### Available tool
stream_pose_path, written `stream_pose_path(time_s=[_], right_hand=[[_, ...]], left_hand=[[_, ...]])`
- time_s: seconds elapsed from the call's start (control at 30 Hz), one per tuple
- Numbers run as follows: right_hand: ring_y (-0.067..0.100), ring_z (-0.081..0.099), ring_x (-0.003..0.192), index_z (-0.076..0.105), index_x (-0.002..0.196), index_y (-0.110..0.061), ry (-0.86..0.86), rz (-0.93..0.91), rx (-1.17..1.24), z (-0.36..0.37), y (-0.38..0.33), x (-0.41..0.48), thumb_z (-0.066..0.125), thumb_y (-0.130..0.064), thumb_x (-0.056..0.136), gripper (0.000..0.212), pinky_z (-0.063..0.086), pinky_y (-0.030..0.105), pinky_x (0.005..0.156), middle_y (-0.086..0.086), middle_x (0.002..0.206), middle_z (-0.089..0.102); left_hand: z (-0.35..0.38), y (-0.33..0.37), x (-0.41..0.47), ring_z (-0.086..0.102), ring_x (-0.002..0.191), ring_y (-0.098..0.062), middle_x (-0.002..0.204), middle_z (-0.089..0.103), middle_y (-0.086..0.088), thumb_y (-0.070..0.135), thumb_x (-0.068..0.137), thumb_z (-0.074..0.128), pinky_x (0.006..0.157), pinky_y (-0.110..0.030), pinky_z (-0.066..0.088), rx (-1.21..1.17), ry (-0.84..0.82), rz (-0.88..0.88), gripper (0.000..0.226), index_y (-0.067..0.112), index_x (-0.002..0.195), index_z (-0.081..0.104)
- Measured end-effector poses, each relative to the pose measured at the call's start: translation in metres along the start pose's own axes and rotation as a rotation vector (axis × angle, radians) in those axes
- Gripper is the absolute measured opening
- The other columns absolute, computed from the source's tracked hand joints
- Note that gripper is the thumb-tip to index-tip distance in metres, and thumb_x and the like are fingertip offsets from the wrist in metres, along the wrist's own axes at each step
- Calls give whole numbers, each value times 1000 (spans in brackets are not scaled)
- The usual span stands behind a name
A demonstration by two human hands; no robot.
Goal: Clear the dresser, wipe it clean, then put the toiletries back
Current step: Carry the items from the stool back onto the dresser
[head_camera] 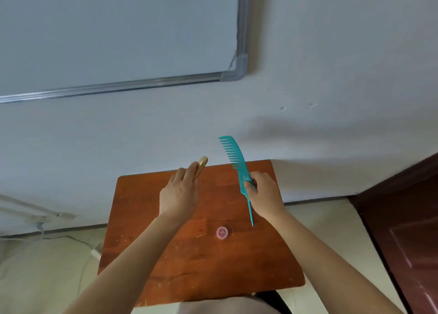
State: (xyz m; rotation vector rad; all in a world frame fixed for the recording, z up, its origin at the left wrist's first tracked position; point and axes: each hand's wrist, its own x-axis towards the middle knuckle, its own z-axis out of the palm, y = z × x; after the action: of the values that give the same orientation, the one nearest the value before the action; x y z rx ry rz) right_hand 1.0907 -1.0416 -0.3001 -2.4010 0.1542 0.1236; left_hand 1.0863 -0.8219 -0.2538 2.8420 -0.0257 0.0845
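Observation:
A brown wooden dresser top [180,261] stands against the wall. My right hand [263,195] pinches a teal comb [235,159] near its middle, teeth end raised over the back right corner and the thin tail pointing down toward me. My left hand [179,192] hovers over the back left of the top with its fingers nearly straight, holding a shiny gold tube [202,163] whose tip sticks out past the fingertips. A small round pink jar [222,232] sits on the wood near the middle.
A whiteboard with a grey metal frame [241,40] hangs on the pale wall above. A dark red-brown door [407,230] stands to the right. A white cable and plug [96,252] lie on the floor left of the dresser.

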Motion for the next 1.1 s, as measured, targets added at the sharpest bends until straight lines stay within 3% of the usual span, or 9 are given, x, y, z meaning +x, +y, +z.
stream_pose_path(time_s=[0.1,0.23,0.33,0.43,0.57,0.63,0.83,1.0,1.1], right_hand=[[9,61,92,54,113,-28,127,-3,7,-23,-14,-14,47,-42,100,20,47,9,58,-10,103,55],[5,56,90,56,120,-24,291,69,-24,-45,-17,-52,45,-40,102,27,40,5,64,-7,111,56],[7,55,86,57,116,-21,403,182,-42,-54,-1,-102,45,-38,102,25,46,15,70,-4,106,54],[6,52,80,59,112,-20,502,311,-48,-62,21,-164,47,-35,101,23,37,15,65,-4,98,56],[13,54,80,60,108,-17,689,506,-72,-77,39,-251,49,-29,101,18,49,32,72,-1,93,55],[16,55,82,62,107,-17,792,590,-84,-86,45,-297,51,-27,100,17,48,33,73,-1,92,57],[15,53,84,61,114,-15,1036,797,-104,-102,48,-441,51,-24,101,19,37,24,71,-6,98,55],[17,54,78,61,117,-16,1197,942,-109,-91,49,-581,51,-24,101,21,35,19,60,1,100,61],[19,55,78,62,116,-17,1285,1022,-100,-75,44,-676,52,-26,100,21,37,26,61,1,97,61]], left_hand=[[-23,7,11,58,89,-24,108,62,-3,15,95,55,57,-31,42,17,113,175,38,23,132,50],[-32,25,18,59,95,-29,108,63,-6,14,92,62,74,-44,53,-29,178,366,31,19,122,58],[-24,45,11,61,94,-31,106,65,-6,17,92,64,74,-45,53,-86,160,545,28,18,119,60],[-12,78,-7,60,91,-31,105,65,-5,20,94,57,73,-45,52,-134,116,720,26,17,120,59],[-7,136,-50,60,87,-29,103,64,-7,14,92,63,72,-44,51,-234,91,981,26,15,118,60],[-8,165,-81,61,88,-29,103,64,-7,14,89,68,74,-43,53,-246,67,1088,31,16,118,59],[-22,234,-190,56,77,-28,94,61,-6,16,93,60,61,-41,46,-363,81,1402,24,12,116,59],[-32,269,-317,55,75,-26,90,59,-3,20,94,57,60,-41,48,-481,26,1563,22,13,114,61],[-34,282,-405,56,73,-26,88,58,-2,19,94,59,58,-40,49,-521,15,1652,18,14,112,60]])
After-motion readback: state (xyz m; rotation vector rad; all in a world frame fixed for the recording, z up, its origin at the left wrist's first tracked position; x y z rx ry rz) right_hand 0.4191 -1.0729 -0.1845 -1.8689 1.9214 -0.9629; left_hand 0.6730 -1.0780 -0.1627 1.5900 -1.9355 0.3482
